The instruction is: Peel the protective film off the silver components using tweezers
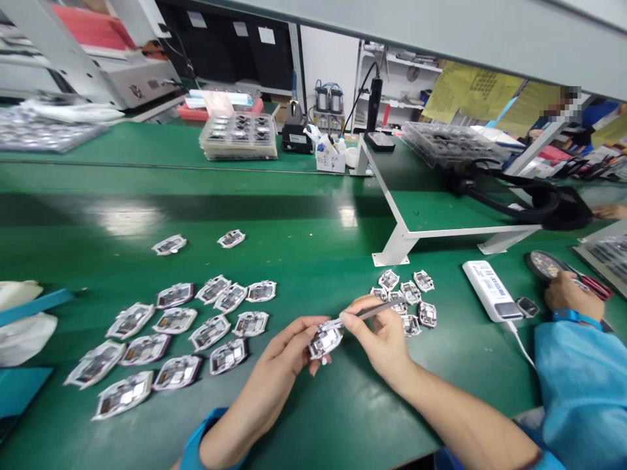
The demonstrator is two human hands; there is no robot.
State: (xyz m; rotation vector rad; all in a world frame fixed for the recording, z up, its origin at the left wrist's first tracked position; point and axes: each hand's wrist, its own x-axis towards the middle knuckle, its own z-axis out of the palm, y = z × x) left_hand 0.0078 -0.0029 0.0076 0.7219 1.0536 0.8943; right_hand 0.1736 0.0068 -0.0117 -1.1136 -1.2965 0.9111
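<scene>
Left fingers (294, 331) clamped on a small circuit module (325, 340); right fingers (360, 320) pinch tweezers (375, 311) steady, tips at its edge.

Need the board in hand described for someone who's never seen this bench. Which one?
On the green workbench, find the two loose groups of small white-edged boards. Between them, the left hand pinches one board while tweezers in the right hand touch it. It is the only board held up rather than lying on the bench.
</scene>
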